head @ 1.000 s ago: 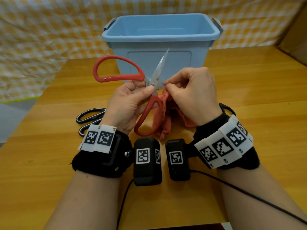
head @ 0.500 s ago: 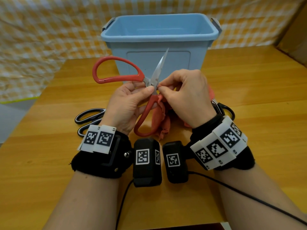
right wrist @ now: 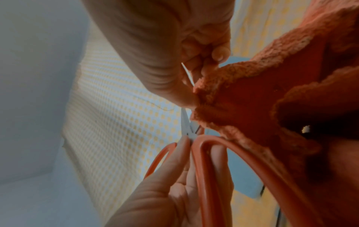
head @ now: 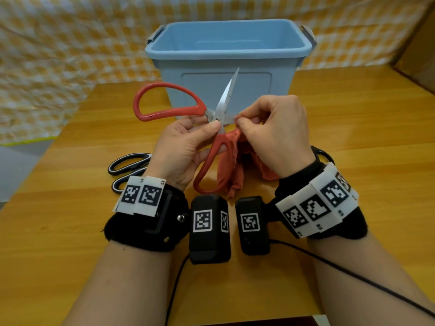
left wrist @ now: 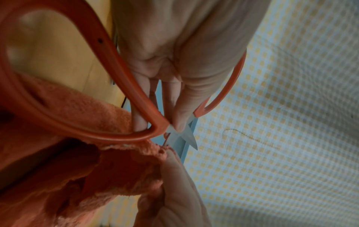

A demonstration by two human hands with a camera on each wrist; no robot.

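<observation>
Red-handled scissors (head: 188, 111) stand wide open above the wooden table, one blade pointing up toward the bin. My left hand (head: 183, 147) grips them at the pivot, thumb pressed on the joint (left wrist: 178, 122). An orange-red fuzzy cloth (head: 231, 161) hangs under my right hand (head: 275, 132), which pinches a fold of it against the lower blade near the pivot. In the right wrist view the cloth (right wrist: 272, 99) bunches over the red handle loop (right wrist: 233, 169). The lower blade's tip is hidden behind my right fingers.
A light blue plastic bin (head: 226, 57) stands open right behind the scissors. Black-handled scissors (head: 127, 168) lie on the table (head: 58, 208) left of my left wrist. Another black handle (head: 322, 154) peeks out beside my right wrist. A checked yellow cloth (head: 58, 55) covers the backdrop.
My right hand slid its pinch of cloth a little along the lower blade, away from the pivot. The left hand and scissors barely moved.
</observation>
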